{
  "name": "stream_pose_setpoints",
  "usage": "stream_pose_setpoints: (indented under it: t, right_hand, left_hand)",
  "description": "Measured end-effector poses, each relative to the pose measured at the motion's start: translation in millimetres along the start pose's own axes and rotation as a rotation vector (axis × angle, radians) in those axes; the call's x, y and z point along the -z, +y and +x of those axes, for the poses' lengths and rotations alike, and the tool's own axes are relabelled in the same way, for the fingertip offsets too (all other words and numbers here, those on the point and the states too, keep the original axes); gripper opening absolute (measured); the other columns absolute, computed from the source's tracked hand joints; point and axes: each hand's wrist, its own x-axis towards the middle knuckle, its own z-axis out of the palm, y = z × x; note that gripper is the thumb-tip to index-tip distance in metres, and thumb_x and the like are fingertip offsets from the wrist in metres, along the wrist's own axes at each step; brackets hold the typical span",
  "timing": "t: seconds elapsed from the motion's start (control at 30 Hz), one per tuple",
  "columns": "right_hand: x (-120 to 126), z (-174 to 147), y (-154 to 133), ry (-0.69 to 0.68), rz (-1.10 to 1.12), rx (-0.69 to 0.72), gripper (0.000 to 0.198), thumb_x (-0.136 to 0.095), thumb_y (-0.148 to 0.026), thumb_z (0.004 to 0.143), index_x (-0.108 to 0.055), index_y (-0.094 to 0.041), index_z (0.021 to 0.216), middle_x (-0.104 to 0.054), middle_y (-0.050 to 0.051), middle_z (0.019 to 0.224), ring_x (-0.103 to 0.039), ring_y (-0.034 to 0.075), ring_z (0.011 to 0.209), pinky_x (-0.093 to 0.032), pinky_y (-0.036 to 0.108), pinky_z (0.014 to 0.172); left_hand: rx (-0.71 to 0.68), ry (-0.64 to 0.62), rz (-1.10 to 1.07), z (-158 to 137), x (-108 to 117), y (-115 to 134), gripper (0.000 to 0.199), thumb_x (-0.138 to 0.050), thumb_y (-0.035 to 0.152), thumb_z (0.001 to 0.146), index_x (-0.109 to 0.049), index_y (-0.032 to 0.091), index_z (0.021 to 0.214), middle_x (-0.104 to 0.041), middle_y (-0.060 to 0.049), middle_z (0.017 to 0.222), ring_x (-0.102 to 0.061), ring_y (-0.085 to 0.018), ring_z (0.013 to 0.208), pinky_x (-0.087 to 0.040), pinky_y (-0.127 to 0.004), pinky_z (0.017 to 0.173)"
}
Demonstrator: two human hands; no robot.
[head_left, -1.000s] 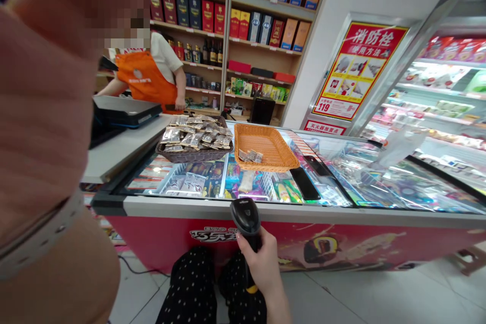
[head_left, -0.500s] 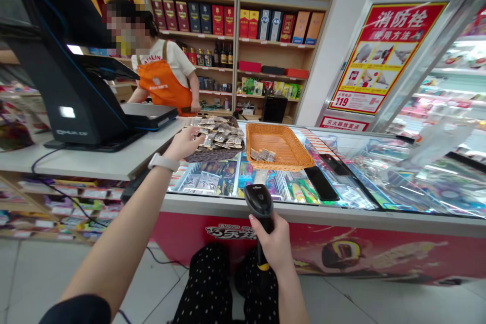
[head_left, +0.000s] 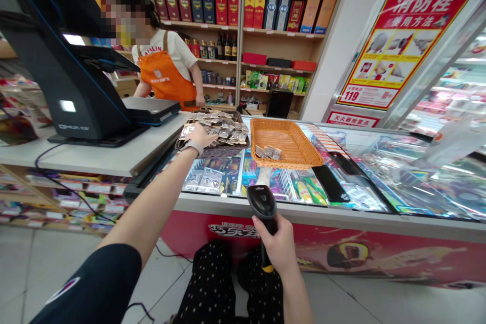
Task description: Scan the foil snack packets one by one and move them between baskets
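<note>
My left hand (head_left: 202,136) reaches over the near side of a dark woven basket (head_left: 224,151). Its fingers look apart, with the fingertips over a heap of small flat packets (head_left: 224,122); whether they touch one is hard to see. In front of my lap, my right hand (head_left: 280,243) is wrapped round the handle of a black barcode scanner (head_left: 261,201), its head upward. Right of the dark basket stands an orange woven basket (head_left: 304,149) with a few small packets (head_left: 268,152) in its near left corner.
Both baskets rest on a glass-topped freezer (head_left: 235,197). Two dark phones (head_left: 331,183) lie right of the orange basket. At left, a checkout terminal (head_left: 83,91) stands on a white counter (head_left: 106,159). Behind it is a person in an orange apron (head_left: 163,78). A cable (head_left: 76,202) hangs down.
My left hand has moved slightly right and farther over the dark basket's packets. My right hand still grips the scanner. The view has tilted slightly downward.
</note>
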Motion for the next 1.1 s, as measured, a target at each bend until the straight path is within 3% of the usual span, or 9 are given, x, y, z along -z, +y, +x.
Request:
stream_pose_setpoints:
  t: [0.1,0.17,0.3,0.43,0.57,0.7,0.8,1.1]
  right_hand:
    - [-1,-1,1,-0.001,0.01,-0.01,0.031,-0.07,-0.045,0.082,-0.075,-0.014,0.079,-0.071,0.004,0.065,-0.062,0.021,0.062,-0.048,0.029,0.059]
    - [-2,-2,1,-0.006,0.014,-0.013,0.033,-0.07,-0.046,0.082,-0.075,-0.014,0.079,-0.07,0.005,0.064,-0.062,0.021,0.06,-0.048,0.029,0.058]
    - [-2,-4,3,-0.006,0.024,-0.008,0.034,-0.069,-0.048,0.083,-0.075,-0.014,0.079,-0.07,0.005,0.063,-0.063,0.022,0.06,-0.049,0.03,0.059]
    - [-2,-3,6,0.011,0.029,0.001,0.035,-0.07,-0.048,0.083,-0.075,-0.014,0.079,-0.07,0.005,0.063,-0.062,0.022,0.057,-0.049,0.03,0.057]
    - [0,-2,4,0.017,-0.001,0.017,0.036,-0.069,-0.05,0.083,-0.075,-0.014,0.078,-0.07,0.005,0.064,-0.06,0.021,0.057,-0.048,0.03,0.057]
    - [3,-2,0,0.014,-0.036,0.007,0.038,-0.068,-0.051,0.084,-0.074,-0.014,0.078,-0.07,0.005,0.063,-0.058,0.02,0.055,-0.047,0.03,0.057]
    - [2,-1,-2,0.004,-0.05,0.01,0.037,-0.068,-0.05,0.084,-0.074,-0.014,0.077,-0.07,0.005,0.064,-0.059,0.02,0.057,-0.047,0.029,0.058]
    - [-23,15,-8,-0.063,-0.091,0.009,0.032,-0.067,-0.044,0.082,-0.077,-0.014,0.08,-0.073,0.006,0.067,-0.064,0.023,0.064,-0.049,0.028,0.06]
  left_hand:
    - [0.016,-0.13,-0.229,2,8,-2,0.046,-0.067,0.052,0.082,-0.067,0.013,0.107,-0.075,-0.016,0.096,-0.07,-0.033,0.101,-0.052,-0.036,0.08]
    - [0.073,-0.187,-0.382,1,14,-5,0.029,-0.065,0.042,0.086,-0.068,0.014,0.095,-0.073,-0.011,0.082,-0.072,-0.028,0.087,-0.05,-0.031,0.066]
    - [0.145,-0.216,-0.66,-19,24,-17,0.023,-0.07,0.034,0.087,-0.065,0.015,0.098,-0.07,-0.007,0.078,-0.074,-0.022,0.075,-0.042,-0.023,0.05]
    - [0.06,-0.219,-0.988,-63,12,-22,0.026,-0.069,0.033,0.09,-0.057,0.017,0.107,-0.071,-0.004,0.09,-0.074,-0.015,0.071,-0.049,-0.019,0.058]
    - [-0.102,-0.265,-1.239,-105,-30,-8,0.037,-0.073,0.038,0.085,-0.051,0.02,0.108,-0.072,-0.002,0.091,-0.074,-0.016,0.074,-0.057,-0.025,0.067]
    - [-0.15,-0.336,-1.305,-126,-76,2,0.049,-0.075,0.043,0.081,-0.048,0.019,0.114,-0.073,-0.003,0.09,-0.074,-0.019,0.077,-0.061,-0.032,0.073]
    - [-0.145,-0.315,-1.281,-131,-96,-3,0.056,-0.075,0.042,0.08,-0.049,0.018,0.124,-0.072,-0.003,0.09,-0.073,-0.02,0.081,-0.062,-0.034,0.074]
    - [-0.108,-0.321,-1.311,-139,-102,-15,0.051,-0.072,0.044,0.084,-0.053,0.02,0.124,-0.069,-0.003,0.095,-0.07,-0.019,0.084,-0.064,-0.037,0.077]
